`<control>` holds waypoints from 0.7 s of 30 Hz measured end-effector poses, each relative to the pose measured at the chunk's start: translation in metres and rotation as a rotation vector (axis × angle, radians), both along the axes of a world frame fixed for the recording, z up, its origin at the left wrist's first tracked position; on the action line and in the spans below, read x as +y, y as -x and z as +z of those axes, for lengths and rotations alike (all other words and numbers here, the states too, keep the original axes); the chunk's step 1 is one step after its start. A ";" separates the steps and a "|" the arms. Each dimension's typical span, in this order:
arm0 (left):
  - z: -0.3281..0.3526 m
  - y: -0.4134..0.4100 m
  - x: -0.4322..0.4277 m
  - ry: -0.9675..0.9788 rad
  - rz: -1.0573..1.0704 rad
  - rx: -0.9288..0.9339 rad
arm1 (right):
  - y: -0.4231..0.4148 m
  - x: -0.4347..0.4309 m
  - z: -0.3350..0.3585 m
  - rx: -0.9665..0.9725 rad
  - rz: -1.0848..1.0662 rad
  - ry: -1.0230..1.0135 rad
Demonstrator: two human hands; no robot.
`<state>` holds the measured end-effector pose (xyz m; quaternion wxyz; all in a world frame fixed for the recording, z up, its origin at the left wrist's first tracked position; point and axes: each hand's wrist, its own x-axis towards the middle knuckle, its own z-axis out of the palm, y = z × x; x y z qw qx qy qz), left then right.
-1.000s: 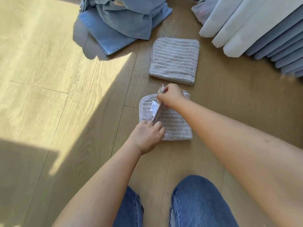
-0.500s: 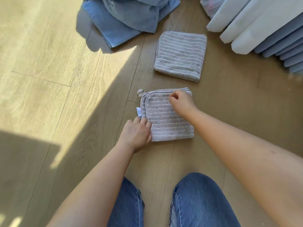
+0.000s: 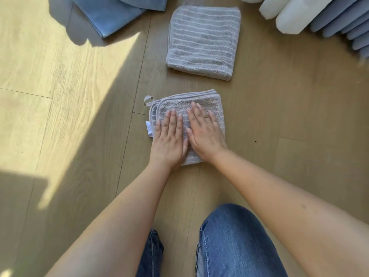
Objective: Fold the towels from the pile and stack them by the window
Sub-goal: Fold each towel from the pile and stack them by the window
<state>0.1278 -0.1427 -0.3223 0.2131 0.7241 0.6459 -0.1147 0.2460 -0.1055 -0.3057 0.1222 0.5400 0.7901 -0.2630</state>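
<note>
A small grey striped towel (image 3: 180, 103) lies folded into a square on the wooden floor in front of my knees. My left hand (image 3: 169, 139) and my right hand (image 3: 205, 132) both rest flat on top of it, side by side, fingers stretched out, holding nothing. A hanging loop and a white label stick out at the towel's left edge. A second grey striped towel (image 3: 203, 41), folded, lies just beyond it, closer to the curtains. The pile of blue towels (image 3: 111, 15) sits at the top left, partly out of frame.
White and blue-grey curtains (image 3: 319, 17) hang down to the floor at the top right. My knees in blue jeans (image 3: 233, 242) are at the bottom centre. Sunlight falls in a bright patch on the wooden floor (image 3: 60, 86) to the left.
My right hand laid the last fold down and let go of the corner. My left hand let go of the edge. Both hands now lie flat, open, on the folded towel.
</note>
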 end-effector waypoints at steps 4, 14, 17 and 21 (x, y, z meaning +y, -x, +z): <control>-0.015 0.012 0.007 -0.059 -0.010 -0.064 | 0.000 0.007 -0.013 -0.055 0.069 -0.033; -0.032 0.021 0.016 -0.047 0.056 -0.046 | -0.029 0.022 -0.047 -0.133 -0.094 -0.102; -0.032 0.021 0.018 -0.004 0.124 -0.013 | -0.047 0.032 -0.044 -0.180 -0.060 -0.067; -0.031 0.021 0.019 -0.006 0.127 -0.032 | -0.051 0.036 -0.043 -0.147 -0.038 -0.034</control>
